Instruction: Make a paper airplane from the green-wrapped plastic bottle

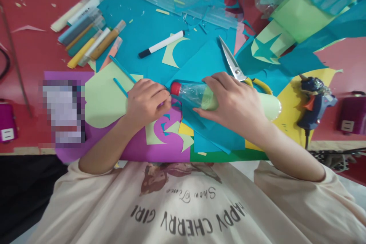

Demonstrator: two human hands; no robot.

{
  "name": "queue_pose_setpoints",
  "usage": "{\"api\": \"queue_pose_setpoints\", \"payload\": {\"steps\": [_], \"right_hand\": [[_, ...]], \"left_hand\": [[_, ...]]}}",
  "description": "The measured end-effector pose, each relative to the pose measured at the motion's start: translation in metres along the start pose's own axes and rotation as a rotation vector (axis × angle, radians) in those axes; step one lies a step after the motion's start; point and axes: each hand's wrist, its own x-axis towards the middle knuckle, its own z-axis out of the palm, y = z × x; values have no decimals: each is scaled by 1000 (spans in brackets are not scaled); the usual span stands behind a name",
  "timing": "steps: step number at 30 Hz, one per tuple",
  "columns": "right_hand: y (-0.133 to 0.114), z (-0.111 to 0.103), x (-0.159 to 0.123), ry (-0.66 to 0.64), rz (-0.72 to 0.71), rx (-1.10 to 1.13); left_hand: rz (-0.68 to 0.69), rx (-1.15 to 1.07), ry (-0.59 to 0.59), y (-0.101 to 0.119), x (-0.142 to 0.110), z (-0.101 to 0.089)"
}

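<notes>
A clear plastic bottle (190,93) with a red cap (175,88) lies on its side, its lower part wrapped in light green paper (270,106). My right hand (233,97) grips it from above around the middle, with the cap pointing left. Beside the cap, my left hand (148,101) is closed, fingers curled and pinched; what they hold, if anything, is hidden. Thin blue paper strips (122,69) reach out from beneath that hand over a light green paper sheet (105,99). Open scissors (233,61) with yellow handles lie just beyond my right hand.
Several markers (85,26) lie at the upper left, and a black-and-white marker (161,44) rests on blue paper. A pixelated phone-like object (64,112) is at left. At right sit a glue gun (313,103) and a green paper piece with a blue star (267,47).
</notes>
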Motion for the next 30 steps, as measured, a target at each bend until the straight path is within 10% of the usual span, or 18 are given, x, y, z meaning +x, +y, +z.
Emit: {"api": "queue_pose_setpoints", "payload": {"steps": [14, 30], "right_hand": [[2, -6, -2, -28, 4, 14], [2, -8, -2, -26, 19, 57]], "left_hand": [[-43, 67, -130, -5, -8, 2], [-53, 35, -23, -2, -3, 2]]}}
